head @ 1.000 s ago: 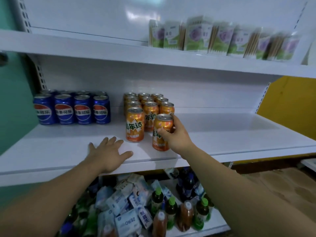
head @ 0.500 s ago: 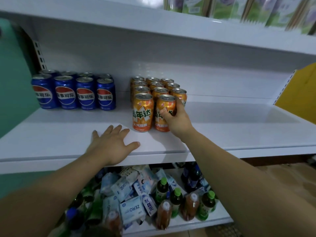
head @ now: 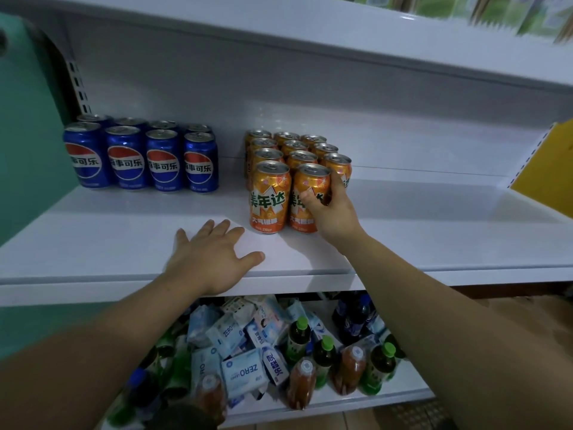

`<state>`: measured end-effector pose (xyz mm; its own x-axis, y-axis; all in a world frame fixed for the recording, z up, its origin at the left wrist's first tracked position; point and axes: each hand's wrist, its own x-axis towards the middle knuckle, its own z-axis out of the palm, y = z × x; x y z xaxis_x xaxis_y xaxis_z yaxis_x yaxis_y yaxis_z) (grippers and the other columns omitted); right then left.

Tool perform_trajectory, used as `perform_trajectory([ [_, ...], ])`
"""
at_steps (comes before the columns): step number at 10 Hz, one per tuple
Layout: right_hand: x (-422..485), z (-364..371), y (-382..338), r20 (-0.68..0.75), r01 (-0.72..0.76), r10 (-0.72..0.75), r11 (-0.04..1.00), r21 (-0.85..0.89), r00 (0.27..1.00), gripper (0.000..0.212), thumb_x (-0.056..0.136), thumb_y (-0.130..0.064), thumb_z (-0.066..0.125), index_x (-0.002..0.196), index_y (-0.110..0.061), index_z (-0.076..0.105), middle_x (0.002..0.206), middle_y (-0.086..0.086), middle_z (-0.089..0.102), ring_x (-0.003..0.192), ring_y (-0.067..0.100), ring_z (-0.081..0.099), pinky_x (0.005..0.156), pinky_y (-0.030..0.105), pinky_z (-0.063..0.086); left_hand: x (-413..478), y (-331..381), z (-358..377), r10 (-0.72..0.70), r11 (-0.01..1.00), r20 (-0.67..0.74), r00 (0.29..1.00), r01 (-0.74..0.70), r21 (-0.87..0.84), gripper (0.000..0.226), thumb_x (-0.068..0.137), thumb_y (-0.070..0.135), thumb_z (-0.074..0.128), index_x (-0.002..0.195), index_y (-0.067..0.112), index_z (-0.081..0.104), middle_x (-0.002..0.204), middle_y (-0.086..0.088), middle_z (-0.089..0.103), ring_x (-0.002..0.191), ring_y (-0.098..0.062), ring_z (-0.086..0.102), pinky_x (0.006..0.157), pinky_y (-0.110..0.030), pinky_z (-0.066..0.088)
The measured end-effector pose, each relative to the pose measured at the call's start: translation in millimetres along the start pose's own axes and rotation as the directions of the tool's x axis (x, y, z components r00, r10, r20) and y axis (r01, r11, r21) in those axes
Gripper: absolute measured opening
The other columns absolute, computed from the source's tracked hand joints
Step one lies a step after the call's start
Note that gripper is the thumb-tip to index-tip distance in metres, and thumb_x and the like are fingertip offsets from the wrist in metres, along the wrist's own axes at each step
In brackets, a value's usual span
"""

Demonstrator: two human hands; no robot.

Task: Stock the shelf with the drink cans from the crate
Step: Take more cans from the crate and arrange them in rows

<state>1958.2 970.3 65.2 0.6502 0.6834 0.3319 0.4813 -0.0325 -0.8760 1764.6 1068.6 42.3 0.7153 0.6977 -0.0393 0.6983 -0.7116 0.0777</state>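
Observation:
My right hand grips an orange drink can that stands on the white middle shelf, at the front of a block of several orange cans. Touching it on the left stands another front orange can. My left hand rests flat on the shelf's front edge, fingers spread, holding nothing. Several blue cola cans stand in rows at the shelf's left. No crate is in view.
The lower shelf holds bottles with green caps, amber bottles and blue-white packets. The upper shelf overhangs, with blurred green packs at top right. A teal wall is left, a yellow panel right.
My right hand has pushed the orange can back along the shelf until it stands in the front row beside the other can. The view has dropped and closed in. My left hand has stayed put.

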Motion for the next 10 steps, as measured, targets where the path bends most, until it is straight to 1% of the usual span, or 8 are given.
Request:
perform_trajectory([
  [1, 1.8, -3.0, -3.5, 0.015, -0.006, 0.006, 1.000, -0.025, 1.000, 0.064, 0.094, -0.038, 0.060, 0.148, -0.034, 0.027, 0.137, -0.003, 0.050, 0.116, 0.014, 0.049, 0.093, 0.031, 0.041, -0.1, -0.3, -0.1, 0.001, 1.000, 0.000, 1.000, -0.001, -0.003, 0.081, 0.083, 0.077, 0.018, 0.151, 0.033, 0.010, 0.161, 0.007, 0.001, 0.147, -0.017, 0.000, 0.116, -0.057, 0.002],
  [2, 3.3, -4.8, -4.4, 0.016, -0.027, 0.028, 0.999, -0.045, 0.999, 0.062, 0.093, -0.040, 0.061, 0.146, -0.034, 0.030, 0.138, -0.003, 0.052, 0.122, 0.021, 0.052, 0.096, 0.034, 0.044, -0.3, 0.4, -0.2, 0.002, 1.000, -0.004, 1.000, -0.002, -0.003, 0.081, 0.084, 0.077, 0.018, 0.151, 0.033, 0.011, 0.161, 0.007, 0.002, 0.147, -0.017, 0.000, 0.116, -0.057, 0.002],
  [3, 0.6, -2.5, -2.9, 0.006, -0.030, 0.030, 0.999, -0.030, 1.000, 0.063, 0.091, -0.041, 0.063, 0.146, -0.035, 0.032, 0.137, -0.003, 0.053, 0.123, 0.022, 0.053, 0.102, 0.045, 0.046, 0.6, 0.6, 0.8, 0.000, 1.000, -0.003, 1.000, 0.000, -0.002, 0.080, 0.084, 0.077, 0.018, 0.151, 0.033, 0.011, 0.161, 0.007, 0.002, 0.147, -0.016, 0.000, 0.116, -0.057, 0.002],
  [6, -2.2, 3.0, -11.3, 0.028, -0.077, 0.078, 0.996, -0.040, 0.997, 0.067, 0.093, -0.040, 0.060, 0.148, -0.038, 0.022, 0.143, -0.001, 0.047, 0.129, 0.025, 0.047, 0.104, 0.044, 0.042, 0.9, -0.4, -0.2, 0.003, 1.000, 0.008, 1.000, -0.003, -0.010, 0.082, 0.083, 0.078, 0.018, 0.151, 0.034, 0.011, 0.161, 0.007, 0.002, 0.147, -0.017, 0.000, 0.115, -0.058, 0.001],
  [7, -5.0, -7.6, -26.4, 0.087, -0.112, 0.123, 0.987, -0.114, 0.989, 0.070, 0.091, -0.039, 0.063, 0.148, -0.037, 0.022, 0.142, 0.000, 0.049, 0.129, 0.024, 0.047, 0.107, 0.045, 0.041, -0.4, -0.2, -6.6, 0.005, 1.000, 0.053, 0.999, -0.003, -0.031, 0.082, 0.083, 0.078, 0.021, 0.151, 0.034, 0.011, 0.161, 0.006, 0.001, 0.148, -0.018, -0.001, 0.115, -0.059, 0.000],
  [8, -13.9, -31.3, -47.4, 0.118, -0.104, 0.132, 0.971, -0.214, 0.984, 0.069, 0.089, -0.038, 0.066, 0.148, -0.033, 0.030, 0.141, 0.000, 0.051, 0.128, 0.023, 0.049, 0.105, 0.039, 0.042, -5.1, -1.3, -17.6, 0.022, 0.994, 0.100, 0.995, -0.011, -0.109, 0.079, 0.085, 0.074, 0.032, 0.150, 0.032, 0.018, 0.160, 0.005, 0.008, 0.147, -0.019, 0.005, 0.115, -0.057, 0.002],
  [9, -27.4, -63.0, -63.6, 0.084, -0.122, 0.161, 0.928, -0.352, 0.983, 0.066, 0.091, -0.041, 0.063, 0.148, -0.023, 0.034, 0.144, 0.005, 0.047, 0.130, 0.026, 0.046, 0.100, 0.033, 0.039, -18.1, 11.4, -32.8, 0.123, 0.968, 0.136, 0.983, -0.089, -0.234, 0.084, 0.080, 0.072, 0.045, 0.147, 0.024, 0.030, 0.156, 0.002, 0.026, 0.141, -0.019, 0.028, 0.115, -0.048, 0.022],
  [10, -45.2, -97.7, -72.4, 0.049, -0.169, 0.232, 0.821, -0.546, 0.971, 0.073, 0.093, -0.049, 0.057, 0.152, -0.021, 0.025, 0.156, 0.008, 0.032, 0.136, 0.030, 0.040, 0.105, 0.038, 0.037, -39.2, 45.9, -46.3, 0.254, 0.931, 0.095, 0.962, -0.217, -0.295, 0.075, 0.084, 0.062, 0.055, 0.144, 0.022, 0.036, 0.152, 0.000, 0.034, 0.135, -0.019, 0.038, 0.110, -0.035, 0.033],
])
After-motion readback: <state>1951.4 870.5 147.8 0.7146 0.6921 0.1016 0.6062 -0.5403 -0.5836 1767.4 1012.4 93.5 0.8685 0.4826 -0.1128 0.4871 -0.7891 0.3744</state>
